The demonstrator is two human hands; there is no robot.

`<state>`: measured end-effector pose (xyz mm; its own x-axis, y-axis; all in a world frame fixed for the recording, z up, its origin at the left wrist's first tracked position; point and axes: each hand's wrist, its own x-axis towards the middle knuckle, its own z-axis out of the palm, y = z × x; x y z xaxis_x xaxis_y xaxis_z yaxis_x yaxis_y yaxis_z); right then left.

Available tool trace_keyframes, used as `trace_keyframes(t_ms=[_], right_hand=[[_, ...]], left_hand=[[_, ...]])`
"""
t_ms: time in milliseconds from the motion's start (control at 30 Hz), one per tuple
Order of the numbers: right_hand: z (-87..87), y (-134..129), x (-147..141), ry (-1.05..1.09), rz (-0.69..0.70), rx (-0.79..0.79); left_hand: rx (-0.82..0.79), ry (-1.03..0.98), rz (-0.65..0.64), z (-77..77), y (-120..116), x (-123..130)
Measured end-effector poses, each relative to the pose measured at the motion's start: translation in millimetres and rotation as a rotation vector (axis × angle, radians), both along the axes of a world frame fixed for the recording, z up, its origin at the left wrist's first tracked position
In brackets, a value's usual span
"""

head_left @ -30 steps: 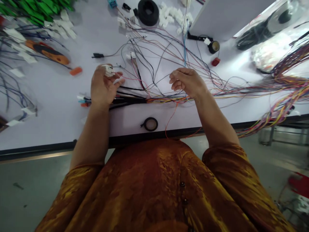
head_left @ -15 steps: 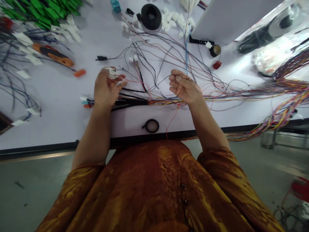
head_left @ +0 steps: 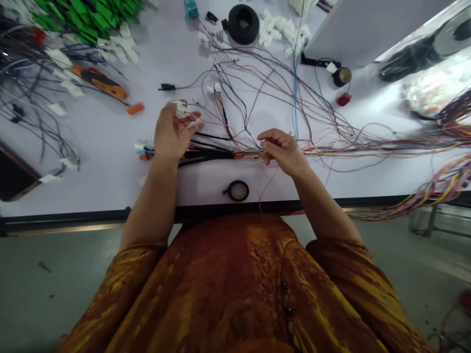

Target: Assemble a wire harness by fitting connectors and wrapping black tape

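Observation:
My left hand (head_left: 171,131) holds a white connector housing (head_left: 181,109) between thumb and fingers, raised over the wiring harness. A pink wire (head_left: 209,121) runs out of the housing toward the right. My right hand (head_left: 282,151) is lower, over the loose wires of the harness (head_left: 246,154), with its thumb and forefinger tips close together. Whether a thin wire lies between those tips is too small to make out. Black tape wraps the harness trunk (head_left: 217,154) between my hands. Another white connector (head_left: 214,88) lies on the table beyond them.
A roll of black tape (head_left: 238,190) lies near the table's front edge. Farther back are a large black roll (head_left: 243,24), white connectors (head_left: 274,29), a blue connector (head_left: 191,9) and green parts (head_left: 84,19). An orange-handled tool (head_left: 99,81) lies left; wire bundles (head_left: 434,181) hang over the right edge.
My right hand has come down toward the harness and turned, its fingers now pointing left over the wires. My left hand keeps the white connector. The whole view has shifted slightly.

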<state>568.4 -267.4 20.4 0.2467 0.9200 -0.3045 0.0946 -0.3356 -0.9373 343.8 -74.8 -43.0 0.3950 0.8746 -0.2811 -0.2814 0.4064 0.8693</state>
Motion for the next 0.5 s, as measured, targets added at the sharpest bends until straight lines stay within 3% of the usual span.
trace_keyframes(t_ms=[167,333,433,500], right_hand=[[23.8,7,11,-0.518,0.146,0.111],[5.9,17,15,-0.841,0.474,0.037],[-5.3,19,14,-0.882,0.465,0.017],[-3.2,20,16,-0.78,0.392,0.07]], left_hand=[[-0.006,0.008,0.003,0.6,-1,0],[0.025,-0.012,-0.016,-1.7,0,-1],[-0.024,-0.01,0.006,-1.9,1,-2],[-0.048,-0.021,0.032,-1.4,2,-2]])
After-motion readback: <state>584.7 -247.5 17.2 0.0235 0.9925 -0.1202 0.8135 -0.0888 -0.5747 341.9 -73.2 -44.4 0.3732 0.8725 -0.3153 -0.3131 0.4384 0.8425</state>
